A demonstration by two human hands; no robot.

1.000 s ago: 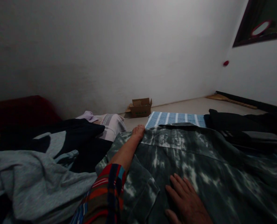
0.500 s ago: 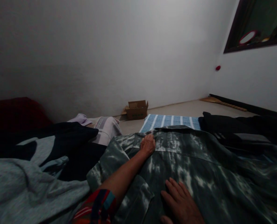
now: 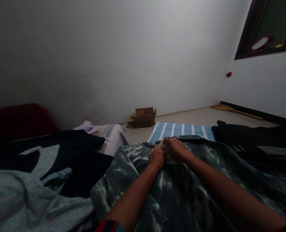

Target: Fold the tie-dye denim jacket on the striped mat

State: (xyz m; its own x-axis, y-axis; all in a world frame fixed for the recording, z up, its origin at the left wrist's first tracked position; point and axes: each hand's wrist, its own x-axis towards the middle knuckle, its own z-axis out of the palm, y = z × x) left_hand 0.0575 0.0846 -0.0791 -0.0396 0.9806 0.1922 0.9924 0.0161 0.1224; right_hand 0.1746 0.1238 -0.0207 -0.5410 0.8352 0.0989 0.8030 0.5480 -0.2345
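A dark green tie-dye shirt (image 3: 181,183) with pale streaks lies spread out in front of me, its far edge over a blue-and-white striped cloth (image 3: 179,129). Near that edge my left hand (image 3: 157,156) is closed on the shirt's fabric. Right beside it my right hand (image 3: 175,147) grips the same stretch of cloth, with its fingertips partly hidden. One sleeve of the shirt is folded in on the left, under my left forearm.
Grey clothing (image 3: 36,199) and dark navy clothing (image 3: 82,141) lie to the left. Folded black clothes (image 3: 249,135) rest on the right. An open cardboard box (image 3: 144,118) stands on the floor by the wall. A straw broom (image 3: 236,111) lies at the far right.
My right hand has moved up and forward from the near part of the shirt to the far edge, closing beside my left hand. The left hand keeps its grip on the shirt.
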